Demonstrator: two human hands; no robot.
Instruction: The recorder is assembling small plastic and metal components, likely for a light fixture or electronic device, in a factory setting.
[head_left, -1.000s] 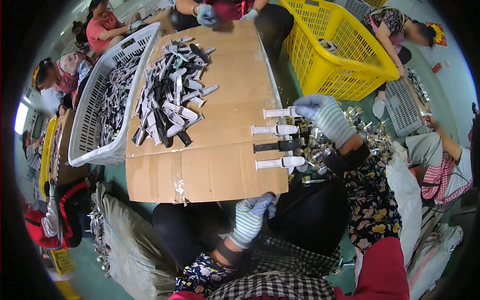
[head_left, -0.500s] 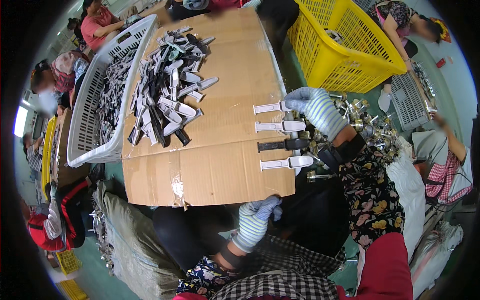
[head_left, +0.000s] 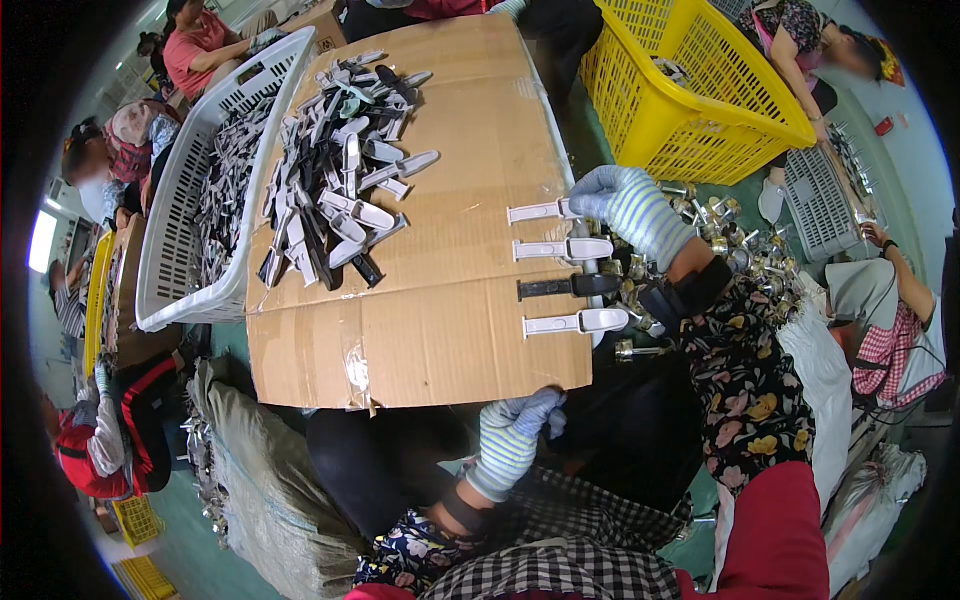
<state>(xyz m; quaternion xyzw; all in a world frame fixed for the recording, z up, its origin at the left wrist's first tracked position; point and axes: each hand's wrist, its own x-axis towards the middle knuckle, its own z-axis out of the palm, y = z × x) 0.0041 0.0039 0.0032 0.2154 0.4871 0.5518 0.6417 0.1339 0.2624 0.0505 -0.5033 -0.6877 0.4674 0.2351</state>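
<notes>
My right hand (head_left: pixel 635 215), in a striped knit glove, is closed over the wide end of a light grey plastic lever (head_left: pixel 537 211) near the cardboard's right edge. Below that lever, in a row, lie another light grey lever (head_left: pixel 560 249), a black lever (head_left: pixel 565 287) and a third light grey lever (head_left: pixel 575 323). They jut past the edge. My left hand (head_left: pixel 508 440), gloved alike, is closed just off the cardboard's near edge; whatever is in its fingers, if anything, is hidden. A heap of grey and black levers (head_left: pixel 345 190) covers the far left of the cardboard (head_left: pixel 450 340).
A white basket (head_left: pixel 190 290) full of levers stands at left. Beyond my right arm is a pile of metal fittings (head_left: pixel 735 230), with a yellow basket (head_left: pixel 680 125) behind it. A woven sack (head_left: pixel 265 480) sits at lower left. Co-workers sit on both sides.
Both my hands keep almost the same place and grip. The view shifts very slightly. At the right, a co-worker's arm has changed position.
</notes>
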